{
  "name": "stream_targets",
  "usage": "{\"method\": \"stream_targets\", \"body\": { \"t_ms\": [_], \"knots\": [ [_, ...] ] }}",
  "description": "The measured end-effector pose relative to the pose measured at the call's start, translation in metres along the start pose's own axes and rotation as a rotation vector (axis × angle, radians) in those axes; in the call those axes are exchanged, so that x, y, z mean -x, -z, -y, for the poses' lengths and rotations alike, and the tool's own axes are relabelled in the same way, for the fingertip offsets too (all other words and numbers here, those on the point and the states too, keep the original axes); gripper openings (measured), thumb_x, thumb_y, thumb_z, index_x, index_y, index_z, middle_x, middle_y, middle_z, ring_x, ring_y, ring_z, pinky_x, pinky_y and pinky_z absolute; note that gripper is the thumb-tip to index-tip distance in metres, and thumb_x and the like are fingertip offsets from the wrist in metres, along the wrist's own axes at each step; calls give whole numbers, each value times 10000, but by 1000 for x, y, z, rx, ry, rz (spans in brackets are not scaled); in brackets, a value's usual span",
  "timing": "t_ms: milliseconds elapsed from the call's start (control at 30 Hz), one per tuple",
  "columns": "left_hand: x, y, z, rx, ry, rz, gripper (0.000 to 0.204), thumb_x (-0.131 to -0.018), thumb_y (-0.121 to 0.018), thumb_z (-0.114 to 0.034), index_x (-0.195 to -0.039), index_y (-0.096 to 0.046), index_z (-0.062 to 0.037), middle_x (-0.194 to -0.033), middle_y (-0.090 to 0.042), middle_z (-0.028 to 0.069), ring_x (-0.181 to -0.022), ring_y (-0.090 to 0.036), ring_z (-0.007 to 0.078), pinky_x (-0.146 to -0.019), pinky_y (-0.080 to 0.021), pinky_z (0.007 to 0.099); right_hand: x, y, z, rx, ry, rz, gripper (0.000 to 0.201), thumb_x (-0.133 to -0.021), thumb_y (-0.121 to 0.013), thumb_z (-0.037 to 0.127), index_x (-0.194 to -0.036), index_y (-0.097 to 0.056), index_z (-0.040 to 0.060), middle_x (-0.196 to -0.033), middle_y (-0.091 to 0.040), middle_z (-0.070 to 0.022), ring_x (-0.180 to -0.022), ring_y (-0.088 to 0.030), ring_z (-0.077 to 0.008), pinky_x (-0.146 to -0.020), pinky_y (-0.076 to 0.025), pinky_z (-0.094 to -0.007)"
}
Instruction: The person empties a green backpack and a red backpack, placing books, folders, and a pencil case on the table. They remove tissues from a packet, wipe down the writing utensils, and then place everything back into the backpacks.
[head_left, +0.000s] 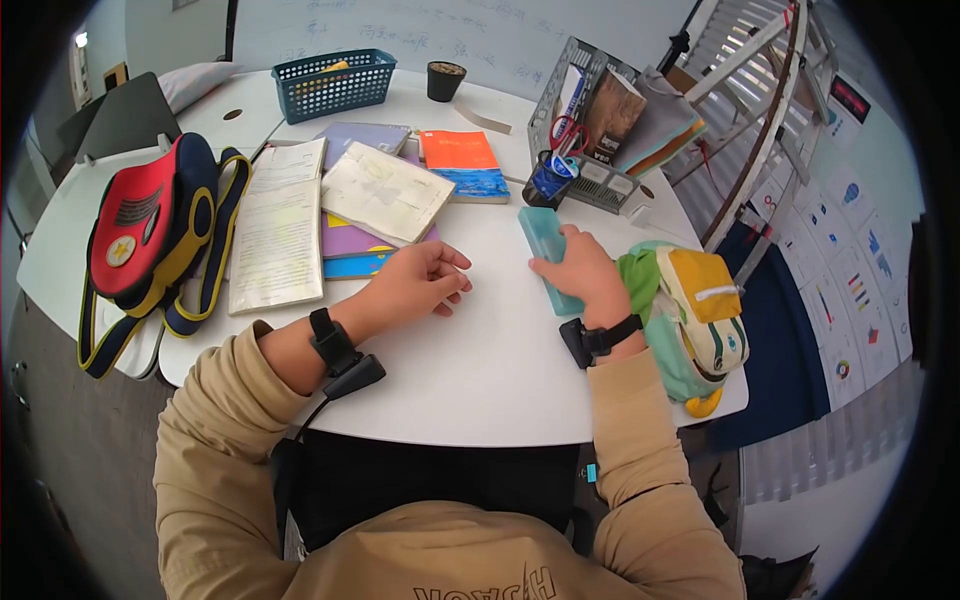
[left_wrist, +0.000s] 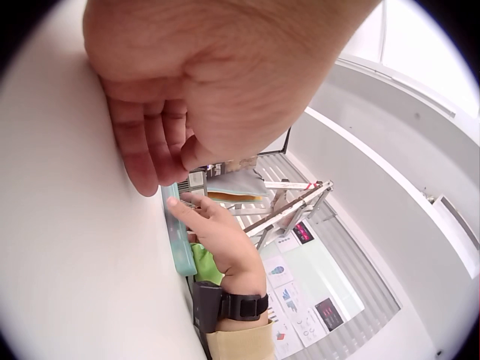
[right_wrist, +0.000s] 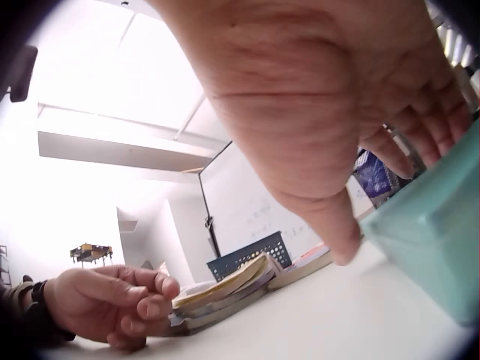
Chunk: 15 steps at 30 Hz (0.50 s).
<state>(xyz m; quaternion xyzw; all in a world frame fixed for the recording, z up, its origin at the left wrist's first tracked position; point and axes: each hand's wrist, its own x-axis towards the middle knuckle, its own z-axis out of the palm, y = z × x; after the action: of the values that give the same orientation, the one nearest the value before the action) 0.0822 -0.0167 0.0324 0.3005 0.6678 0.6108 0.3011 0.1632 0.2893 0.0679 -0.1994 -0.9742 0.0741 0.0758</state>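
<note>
A teal pencil case (head_left: 546,250) lies on the table in front of my right hand (head_left: 588,275). In the right wrist view, the fingers of that hand (right_wrist: 300,105) reach along the case's (right_wrist: 435,225) upper edge, extended, while its thumb stands out beside the near corner. My left hand (head_left: 408,285) hangs loosely curled close over the table, next to the books, and holds nothing. The left wrist view shows its fingers (left_wrist: 142,154) slightly bent. A worn pale book (head_left: 387,192) lies nearest to this hand, on top of other books.
On the left sit a red and navy bag (head_left: 135,225) and a long paper booklet (head_left: 278,225). Behind are a teal basket (head_left: 333,85), an orange and blue book (head_left: 465,165) and a potted plant (head_left: 445,82). A pen holder (head_left: 550,180), file rack (head_left: 590,100) and small backpack (head_left: 690,310) stand right.
</note>
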Motion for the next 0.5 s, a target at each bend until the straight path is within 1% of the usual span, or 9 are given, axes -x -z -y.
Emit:
{"method": "stream_targets", "body": {
  "t_ms": [33,133,233,267,300,400,433,500],
  "knots": [
    [0,0,0,-6,-10,-1,265,-1122,-671,-93,-1367,-650,7,-1131,-775,66,-997,-756,132,-843,-689,312,0,-1,2,-18,-15,-1,898,-874,-891,512,-1548,-600,-5,-1417,-687,-285,-1318,-689,-478,-1102,-581,-554],
    [1,1,0,-20,-16,-14,252,-1122,-668,-96,-1351,-658,8,-1120,-778,67,-975,-760,130,-827,-686,306,-2,-3,-4,21,-4,-57,883,-873,-892,504,-1544,-607,6,-1412,-690,-291,-1307,-692,-478,-1101,-582,-553],
    [0,2,1,-18,-34,-19,247,-1120,-675,-109,-1338,-667,7,-1117,-781,66,-960,-763,128,-814,-681,300,-1,-3,-12,81,-2,-74,851,-881,-888,495,-1508,-628,-17,-1398,-695,-296,-1301,-692,-479,-1103,-581,-551],
    [-1,3,3,-18,-42,-21,247,-1120,-679,-115,-1335,-670,7,-1117,-783,66,-957,-764,128,-810,-679,299,0,1,-4,96,1,-75,843,-883,-887,493,-1499,-634,-24,-1393,-697,-297,-1300,-692,-480,-1104,-581,-550],
    [-2,3,5,-11,-55,-24,256,-1112,-686,-131,-1325,-675,11,-1115,-785,67,-957,-766,131,-806,-676,297,2,7,3,120,-26,-41,793,-893,-887,468,-1448,-662,-51,-1383,-703,-306,-1294,-692,-480,-1102,-579,-547],
    [0,5,4,-1,-67,-5,267,-1107,-677,-134,-1326,-674,18,-1114,-786,72,-955,-766,134,-808,-676,298,7,23,26,10,59,-131,731,-909,-888,426,-1406,-680,-68,-1387,-707,-317,-1306,-688,-478,-1091,-582,-552],
    [2,2,3,19,-93,-31,256,-1073,-672,-110,-1276,-683,46,-1048,-785,87,-880,-762,140,-717,-651,303,11,29,37,-30,101,-161,696,-939,-879,401,-1410,-685,-74,-1389,-716,-332,-1306,-703,-465,-1094,-582,-525],
    [4,2,0,-13,-72,-10,266,-1091,-670,-124,-1308,-680,31,-1089,-786,78,-922,-763,136,-770,-662,302,14,44,66,-185,184,-93,732,-969,-866,423,-1452,-656,-86,-1383,-730,-321,-1300,-722,-440,-1087,-587,-499]
  ]
}}
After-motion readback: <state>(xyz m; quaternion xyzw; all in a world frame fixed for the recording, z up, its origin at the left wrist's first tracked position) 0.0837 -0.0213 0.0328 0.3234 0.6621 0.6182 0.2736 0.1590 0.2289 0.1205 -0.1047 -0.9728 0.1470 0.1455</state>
